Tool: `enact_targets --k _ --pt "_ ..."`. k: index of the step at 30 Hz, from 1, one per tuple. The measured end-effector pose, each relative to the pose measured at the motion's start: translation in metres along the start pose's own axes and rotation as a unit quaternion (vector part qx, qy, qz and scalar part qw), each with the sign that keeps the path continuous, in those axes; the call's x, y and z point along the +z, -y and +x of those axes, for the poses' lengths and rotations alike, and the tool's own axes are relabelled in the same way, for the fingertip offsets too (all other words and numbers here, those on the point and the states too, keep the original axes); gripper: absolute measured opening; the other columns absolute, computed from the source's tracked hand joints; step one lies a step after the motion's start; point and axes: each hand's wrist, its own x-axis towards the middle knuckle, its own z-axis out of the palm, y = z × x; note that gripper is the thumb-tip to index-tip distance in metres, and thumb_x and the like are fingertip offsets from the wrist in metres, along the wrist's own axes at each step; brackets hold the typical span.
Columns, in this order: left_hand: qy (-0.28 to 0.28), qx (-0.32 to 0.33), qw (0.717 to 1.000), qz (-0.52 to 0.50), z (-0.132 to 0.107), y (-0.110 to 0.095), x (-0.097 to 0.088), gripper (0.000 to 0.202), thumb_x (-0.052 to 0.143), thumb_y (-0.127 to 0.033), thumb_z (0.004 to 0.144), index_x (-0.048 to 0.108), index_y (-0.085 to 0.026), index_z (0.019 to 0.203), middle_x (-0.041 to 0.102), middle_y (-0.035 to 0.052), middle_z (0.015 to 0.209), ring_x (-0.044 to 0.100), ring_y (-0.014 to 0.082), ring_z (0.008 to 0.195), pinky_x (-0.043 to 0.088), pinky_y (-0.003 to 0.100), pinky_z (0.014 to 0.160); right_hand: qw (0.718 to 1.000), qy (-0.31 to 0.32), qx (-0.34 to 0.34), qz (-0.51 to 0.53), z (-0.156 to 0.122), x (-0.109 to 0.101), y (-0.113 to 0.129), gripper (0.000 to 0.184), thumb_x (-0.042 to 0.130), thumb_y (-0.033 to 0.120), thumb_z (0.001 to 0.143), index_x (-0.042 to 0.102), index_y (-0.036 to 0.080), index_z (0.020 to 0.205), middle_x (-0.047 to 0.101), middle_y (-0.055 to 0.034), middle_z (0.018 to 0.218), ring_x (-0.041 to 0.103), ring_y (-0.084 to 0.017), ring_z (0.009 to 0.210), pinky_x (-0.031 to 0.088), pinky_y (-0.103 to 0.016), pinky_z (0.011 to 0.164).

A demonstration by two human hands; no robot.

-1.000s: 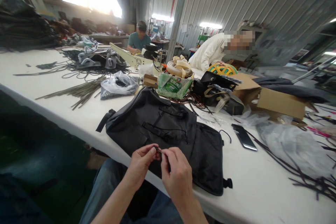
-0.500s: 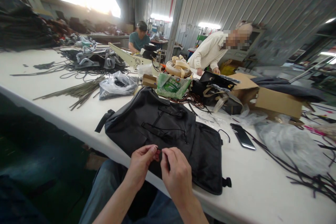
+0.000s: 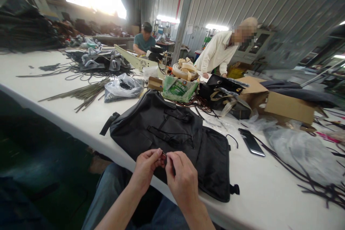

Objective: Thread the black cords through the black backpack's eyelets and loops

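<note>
A black bag lies flat on the white table, its flap spread to the right with a buckle at the corner. Over the bag's near edge, my left hand is closed in a pinch. My right hand pinches right beside it, the fingertips of both almost meeting. Between them shows a small dark thing, perhaps a cord end, too small to name. To the right of the bag lies a phone.
Behind the bag stand a clear plastic bag of dark pieces, a green container with rolled tape, and a cardboard box. Dark cords and crumpled plastic lie at right. A co-worker leans over the table's far side.
My hands hold nearly the same pinch, with the dark thing between the fingertips a little more visible. The whole view has shifted slightly. The standing co-worker's head and arms have moved a little.
</note>
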Motion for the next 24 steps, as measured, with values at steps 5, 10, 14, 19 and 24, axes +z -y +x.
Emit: enact_targets --k 5,10,14,19,24 --pt "-0.002 0.000 1.000 -0.001 -0.001 -0.001 0.002 0.044 0.106 -0.047 0.072 0.085 -0.010 0.084 0.079 0.0102 0.079 0.069 0.0149 0.069 0.060 0.023 0.067 1.000 0.014 0.005 0.007 0.001 0.001 0.000 0.018 0.055 0.009 0.109 0.067 0.020 0.116 0.068 -0.0062 0.099 0.067 -0.022 0.089 0.056 -0.036 0.081" --pt "-0.002 -0.003 1.000 0.004 -0.001 -0.002 0.003 0.044 0.106 -0.046 0.072 0.086 -0.010 0.085 0.079 0.0104 0.080 0.071 0.0159 0.070 0.062 0.024 0.068 1.000 0.027 -0.001 0.012 0.001 0.001 -0.002 0.019 0.055 0.009 0.109 0.067 0.020 0.116 0.067 -0.0065 0.100 0.066 -0.023 0.091 0.056 -0.036 0.081" --pt "-0.005 -0.005 1.000 0.007 -0.001 -0.002 0.003 0.045 0.106 -0.047 0.072 0.086 -0.009 0.086 0.079 0.0110 0.080 0.071 0.0167 0.071 0.063 0.025 0.068 0.999 0.048 -0.003 0.023 0.004 -0.001 -0.005 0.019 0.053 0.007 0.108 0.066 0.020 0.113 0.065 -0.0061 0.098 0.064 -0.023 0.090 0.055 -0.037 0.081" --pt "-0.013 -0.007 1.000 0.016 -0.001 -0.002 0.003 0.049 0.107 -0.049 0.070 0.086 -0.008 0.087 0.080 0.0120 0.080 0.071 0.0170 0.069 0.063 0.026 0.066 0.996 0.074 -0.009 0.039 0.009 -0.004 -0.009 0.023 0.051 0.004 0.106 0.066 0.021 0.111 0.063 -0.0056 0.097 0.062 -0.024 0.090 0.053 -0.037 0.079" --pt "-0.019 -0.006 0.999 0.029 -0.001 -0.001 0.005 0.051 0.107 -0.050 0.067 0.086 -0.008 0.087 0.079 0.0119 0.079 0.071 0.0171 0.068 0.063 0.026 0.065 0.995 0.089 -0.009 0.042 0.009 -0.006 -0.012 0.026 0.051 0.001 0.104 0.065 0.021 0.110 0.063 -0.0065 0.099 0.062 -0.025 0.092 0.053 -0.037 0.082"
